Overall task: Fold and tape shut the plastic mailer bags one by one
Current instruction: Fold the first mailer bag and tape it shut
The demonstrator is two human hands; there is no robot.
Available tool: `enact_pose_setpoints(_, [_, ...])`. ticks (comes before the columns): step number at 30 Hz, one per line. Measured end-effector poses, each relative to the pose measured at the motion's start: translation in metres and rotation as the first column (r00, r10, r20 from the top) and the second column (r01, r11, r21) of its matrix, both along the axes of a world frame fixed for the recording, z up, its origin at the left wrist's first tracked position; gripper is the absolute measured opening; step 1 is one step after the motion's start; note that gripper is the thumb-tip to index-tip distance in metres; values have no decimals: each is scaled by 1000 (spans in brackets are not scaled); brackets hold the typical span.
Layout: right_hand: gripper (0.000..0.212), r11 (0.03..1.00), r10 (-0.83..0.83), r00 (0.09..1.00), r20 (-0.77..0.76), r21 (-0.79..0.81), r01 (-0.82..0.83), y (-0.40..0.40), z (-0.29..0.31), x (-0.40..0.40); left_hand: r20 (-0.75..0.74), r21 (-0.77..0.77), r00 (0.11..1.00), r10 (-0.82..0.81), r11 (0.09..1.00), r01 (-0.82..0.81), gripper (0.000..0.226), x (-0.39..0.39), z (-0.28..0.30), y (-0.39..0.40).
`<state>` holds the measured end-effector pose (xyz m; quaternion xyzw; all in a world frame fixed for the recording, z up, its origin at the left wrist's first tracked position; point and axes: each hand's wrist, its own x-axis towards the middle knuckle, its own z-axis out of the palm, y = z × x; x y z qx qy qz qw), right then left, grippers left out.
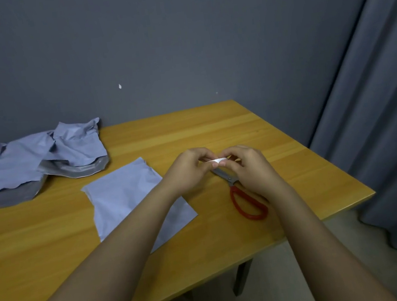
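A flat pale blue-grey mailer bag [128,197] lies on the wooden table [190,131], partly under my left forearm. Just right of it, above the table, my left hand [187,169] and my right hand [247,166] meet. Between their fingertips they pinch a short strip of white tape [216,160], each hand on one end. Under my right hand lie red-handled scissors [247,202], blades pointing away to the left.
A crumpled pile of more blue-grey mailer bags [34,159] sits at the table's back left against the grey wall. The table's right edge [340,164] drops off near a grey curtain [375,101].
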<state>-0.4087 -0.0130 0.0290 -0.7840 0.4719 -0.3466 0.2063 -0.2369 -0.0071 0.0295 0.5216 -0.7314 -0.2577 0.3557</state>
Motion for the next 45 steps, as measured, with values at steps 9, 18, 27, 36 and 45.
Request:
enact_pose_setpoints(9, [10, 964, -265, 947, -183, -49, 260, -39, -23, -3, 59, -51, 979, 197, 980, -194, 35, 6, -11, -10])
enact_pose_setpoints(18, [24, 936, -342, 859, -380, -57, 347, -49, -35, 11, 92, -1, 958, 271, 962, -272, 28, 40, -20, 12])
enact_pose_setpoints(27, [20, 960, 119, 970, -211, -227, -167, 27, -24, 86, 168, -58, 904, 394, 919, -390, 31, 109, -29, 73])
enact_pose_setpoints(36, [26, 867, 457, 865, -209, -114, -486, 82, -41, 143, 288, -99, 872, 396, 918, -384, 34, 160, -49, 159])
enact_pose_setpoints(45, [36, 863, 473, 824, -311, -23, -504, 97, -48, 159, 450, -99, 826, 340, 938, -332, 93, 165, -58, 172])
